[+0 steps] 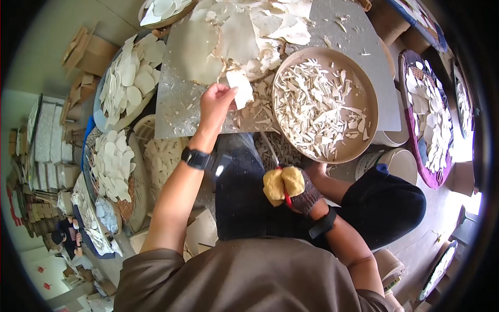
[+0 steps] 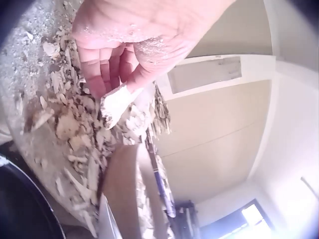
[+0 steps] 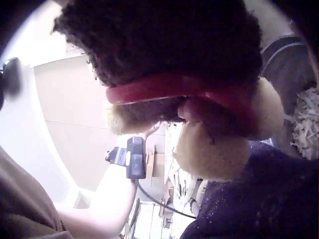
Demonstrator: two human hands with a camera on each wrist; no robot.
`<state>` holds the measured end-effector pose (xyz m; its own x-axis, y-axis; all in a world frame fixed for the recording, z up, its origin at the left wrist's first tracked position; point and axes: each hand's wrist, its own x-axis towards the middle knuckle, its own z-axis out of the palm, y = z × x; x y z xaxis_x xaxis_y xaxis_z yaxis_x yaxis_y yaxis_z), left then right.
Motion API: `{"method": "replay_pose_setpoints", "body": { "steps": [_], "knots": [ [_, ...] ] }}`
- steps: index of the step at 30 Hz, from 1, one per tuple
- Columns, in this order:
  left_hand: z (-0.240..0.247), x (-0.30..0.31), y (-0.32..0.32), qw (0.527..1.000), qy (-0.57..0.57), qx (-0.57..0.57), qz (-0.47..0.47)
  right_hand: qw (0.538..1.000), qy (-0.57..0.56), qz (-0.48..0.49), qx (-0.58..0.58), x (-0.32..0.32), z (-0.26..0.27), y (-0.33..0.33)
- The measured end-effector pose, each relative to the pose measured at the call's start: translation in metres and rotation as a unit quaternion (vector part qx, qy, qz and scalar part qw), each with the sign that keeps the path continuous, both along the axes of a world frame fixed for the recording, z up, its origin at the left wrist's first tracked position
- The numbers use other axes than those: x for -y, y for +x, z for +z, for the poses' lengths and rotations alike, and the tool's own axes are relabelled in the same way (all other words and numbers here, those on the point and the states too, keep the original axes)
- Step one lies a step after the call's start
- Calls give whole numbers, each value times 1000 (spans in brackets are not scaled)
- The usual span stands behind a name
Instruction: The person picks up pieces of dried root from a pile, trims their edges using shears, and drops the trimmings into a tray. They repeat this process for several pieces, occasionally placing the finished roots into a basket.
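Note:
Between thumb and fingers, my left hand [image 1: 215, 106] pinches a flat, off-white piece with a ragged edge [image 1: 240, 88], over the near edge of the metal-topped table [image 1: 176, 112]. The left wrist view shows this piece [image 2: 117, 105] at the fingertips, with a brownish rough rim. My right hand [image 1: 309, 196], in a dark knitted glove, grips red-handled scissors [image 1: 270, 150] above my lap, blades pointing toward the table. Yellow foam padding [image 1: 283, 183] wraps the handles. In the right wrist view the red handle [image 3: 149, 88] crosses the glove; the blades are hidden there.
A round tray [image 1: 368, 130] of cut white slivers stands right of the left hand. Larger off-white sheets [image 1: 234, 39] lie at the table's back. Baskets of pale oval pieces [image 1: 132, 78] stand left; a purple-rimmed one [image 1: 439, 179] stands right, beyond a white bucket [image 1: 403, 165].

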<state>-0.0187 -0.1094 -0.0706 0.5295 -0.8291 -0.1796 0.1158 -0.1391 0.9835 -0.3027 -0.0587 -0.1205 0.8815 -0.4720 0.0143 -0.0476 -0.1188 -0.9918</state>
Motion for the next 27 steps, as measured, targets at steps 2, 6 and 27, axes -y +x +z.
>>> {"method": "replay_pose_setpoints", "body": {
  "steps": [2,6,27],
  "knots": [
    [16,-21,-22,996,-29,-86,25,910,385,-71,138,-8,-22,9],
    [12,-47,-69,988,-85,-115,51,754,590,-117,265,-9,-4,22],
    [-9,-56,-81,995,-45,-93,1,984,144,-103,14,-4,2,17]
  ]
}}
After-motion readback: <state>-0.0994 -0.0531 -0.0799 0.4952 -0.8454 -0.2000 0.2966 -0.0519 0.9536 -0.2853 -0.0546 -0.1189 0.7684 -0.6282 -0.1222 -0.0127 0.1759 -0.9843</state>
